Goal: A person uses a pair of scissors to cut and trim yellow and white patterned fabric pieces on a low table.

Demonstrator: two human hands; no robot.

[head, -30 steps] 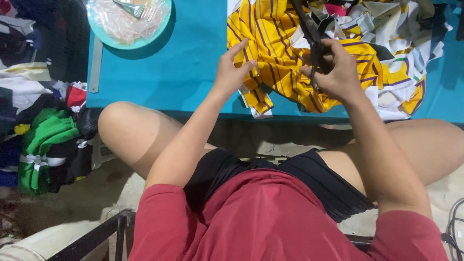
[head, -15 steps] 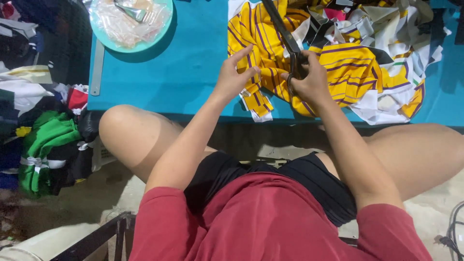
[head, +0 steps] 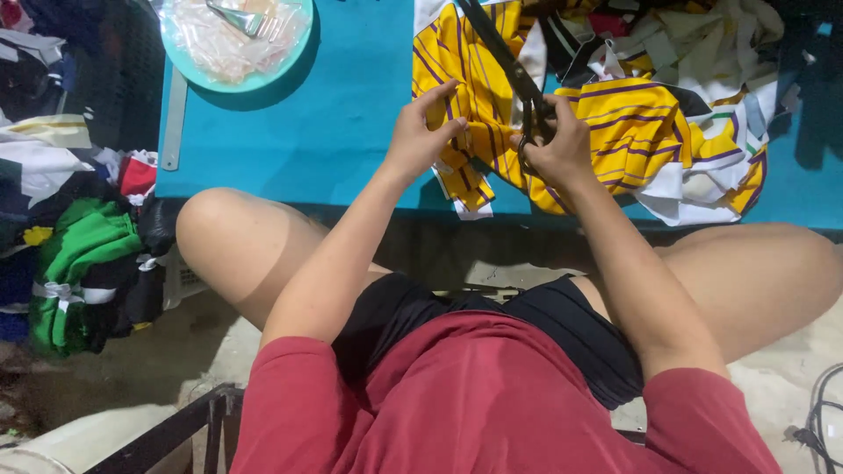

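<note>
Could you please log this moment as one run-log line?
left hand: pinching striped cloth | right hand: holding scissors, blades over cloth | surface: blue table

Yellow striped fabric: bright yellow cloth with thin purple lines and white edging, crumpled and folded over itself, spread across the near edge of the teal table, one narrow striped strip hanging just past that edge. Pinched at a fold by the left hand, pressed under the right hand.

Scissors: large, dark, long-bladed, lying diagonally over the yellow cloth, blades pointing away toward the far side of the table, handles gripped in the right hand. Blades appear closed together, tip cut off by the top of the frame.
</note>
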